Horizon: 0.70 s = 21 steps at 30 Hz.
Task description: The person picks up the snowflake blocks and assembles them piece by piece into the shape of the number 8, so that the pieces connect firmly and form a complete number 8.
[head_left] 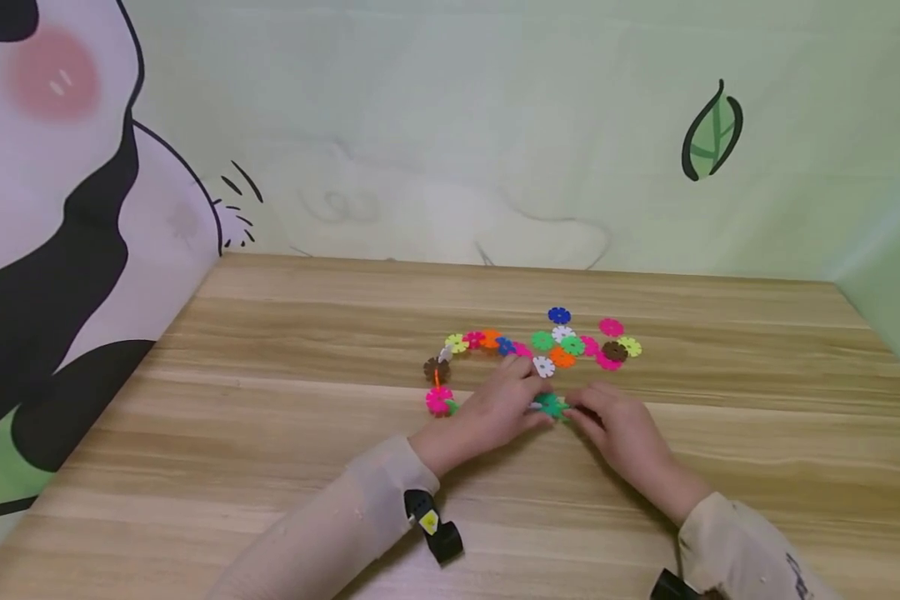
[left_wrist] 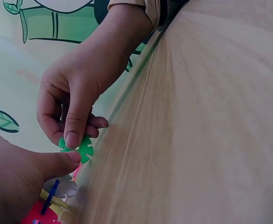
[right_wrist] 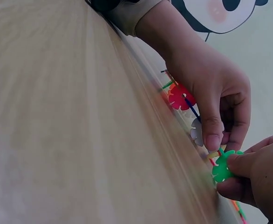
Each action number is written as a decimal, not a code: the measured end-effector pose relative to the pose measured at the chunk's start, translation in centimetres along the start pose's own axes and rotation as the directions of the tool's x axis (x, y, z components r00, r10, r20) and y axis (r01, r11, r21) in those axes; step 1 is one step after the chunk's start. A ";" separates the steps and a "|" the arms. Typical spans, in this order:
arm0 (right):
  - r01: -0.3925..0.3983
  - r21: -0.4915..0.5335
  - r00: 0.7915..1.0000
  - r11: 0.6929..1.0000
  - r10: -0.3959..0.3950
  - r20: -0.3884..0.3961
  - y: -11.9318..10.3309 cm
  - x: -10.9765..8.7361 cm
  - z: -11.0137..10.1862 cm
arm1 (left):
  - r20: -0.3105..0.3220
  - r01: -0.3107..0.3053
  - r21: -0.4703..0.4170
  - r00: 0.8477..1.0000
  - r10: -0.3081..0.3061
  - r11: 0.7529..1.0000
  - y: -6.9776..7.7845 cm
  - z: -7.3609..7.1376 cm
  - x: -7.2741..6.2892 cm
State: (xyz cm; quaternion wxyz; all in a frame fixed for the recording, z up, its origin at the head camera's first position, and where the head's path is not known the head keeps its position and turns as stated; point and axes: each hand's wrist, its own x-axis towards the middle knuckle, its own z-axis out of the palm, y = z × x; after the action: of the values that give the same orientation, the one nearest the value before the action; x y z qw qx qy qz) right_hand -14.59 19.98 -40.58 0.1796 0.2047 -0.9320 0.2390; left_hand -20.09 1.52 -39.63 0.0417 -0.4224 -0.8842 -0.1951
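A chain of colourful notched plastic discs (head_left: 439, 402) curves on the wooden table around my left hand (head_left: 495, 407). My left hand pinches the near end of this chain between thumb and fingers. Facing it, my right hand (head_left: 624, 425) pinches a green notched disc (right_wrist: 222, 169) by its edge, between thumb and fingers. The green disc touches the chain's end, and in the left wrist view the left thumb (left_wrist: 59, 164) lies against it. A grey-white disc (right_wrist: 196, 132) and a red disc (right_wrist: 180, 97) of the chain show beyond the left fingers. Part of the chain is hidden under the left hand.
Loose discs lie behind the hands, among them a blue one (head_left: 559, 316), a white one (head_left: 543, 367), an orange one (head_left: 562, 357) and a brown one (head_left: 615, 351). A wall with a painted panda and leaf (head_left: 712, 133) stands at the table's (head_left: 307, 300) back edge.
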 end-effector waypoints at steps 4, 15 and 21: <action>0.004 0.019 1.000 1.000 -0.005 0.014 0.1 0.1 -0.1 | -0.001 -0.003 0.018 1.000 0.003 1.000 0.1 0.0 0.0; -0.136 0.039 0.985 0.990 0.131 0.109 -0.1 0.3 -0.6 | 0.028 -0.023 0.111 0.999 0.020 0.994 -0.3 -2.2 0.1; -0.166 0.025 0.975 0.986 0.161 0.150 -0.2 0.4 -0.7 | 0.106 0.058 0.170 0.991 -0.077 0.984 -1.2 -4.7 -0.9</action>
State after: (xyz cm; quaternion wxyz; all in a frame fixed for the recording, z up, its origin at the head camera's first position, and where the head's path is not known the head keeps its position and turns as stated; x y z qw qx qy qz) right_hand -14.72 20.10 -39.75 0.0859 0.1478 -0.9518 0.2546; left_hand -20.88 -1.63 -35.94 0.0204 -0.3975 -0.9122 -0.0975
